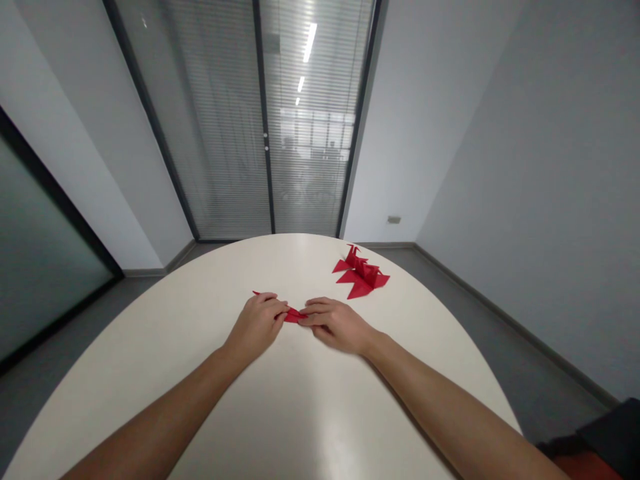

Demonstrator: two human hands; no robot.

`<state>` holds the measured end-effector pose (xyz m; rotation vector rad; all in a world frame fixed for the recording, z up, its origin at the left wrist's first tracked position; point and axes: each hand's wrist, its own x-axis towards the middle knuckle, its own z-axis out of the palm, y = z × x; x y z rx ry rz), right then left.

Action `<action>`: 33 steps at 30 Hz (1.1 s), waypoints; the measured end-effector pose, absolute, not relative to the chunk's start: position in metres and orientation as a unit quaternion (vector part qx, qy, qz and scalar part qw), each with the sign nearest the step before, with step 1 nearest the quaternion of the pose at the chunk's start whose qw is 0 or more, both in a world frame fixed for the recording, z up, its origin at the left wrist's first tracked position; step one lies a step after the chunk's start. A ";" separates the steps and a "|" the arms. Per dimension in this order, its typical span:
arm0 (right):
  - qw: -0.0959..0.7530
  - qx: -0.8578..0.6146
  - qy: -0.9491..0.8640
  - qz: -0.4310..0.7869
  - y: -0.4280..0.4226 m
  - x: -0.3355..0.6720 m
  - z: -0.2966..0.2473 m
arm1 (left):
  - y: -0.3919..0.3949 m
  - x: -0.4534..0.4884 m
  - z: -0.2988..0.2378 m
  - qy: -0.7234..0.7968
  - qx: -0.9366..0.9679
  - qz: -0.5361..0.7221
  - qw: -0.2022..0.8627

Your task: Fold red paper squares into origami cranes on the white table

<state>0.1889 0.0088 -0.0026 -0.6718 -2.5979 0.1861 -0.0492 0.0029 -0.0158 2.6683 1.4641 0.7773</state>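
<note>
A folded piece of red paper (293, 315) lies low over the table between my two hands. My left hand (259, 320) is closed around its left part, and a thin red tip pokes out beyond the knuckles. From the other side, the fingers of my right hand (336, 323) press together on the paper's right end. Only the short middle stretch shows; the rest is hidden under my fingers. Beyond my right hand stand several red origami cranes (367, 273), grouped closely with wings spread.
The round white table (240, 413) carries everything here, its curved edge running past both forearms. Behind it stand a glass partition with blinds (220, 133) and a white wall with a socket (394, 219). A dark and red object (600, 440) sits off the table at lower right.
</note>
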 end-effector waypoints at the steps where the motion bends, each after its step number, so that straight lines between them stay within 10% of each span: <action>1: 0.226 -0.254 -0.938 0.064 0.009 0.189 -0.003 | 0.002 -0.050 -0.016 0.460 0.854 0.243 -0.013; 33: 0.072 -0.331 -0.926 0.168 -0.010 0.176 0.003 | -0.001 -0.037 -0.030 0.545 0.832 0.096 -0.025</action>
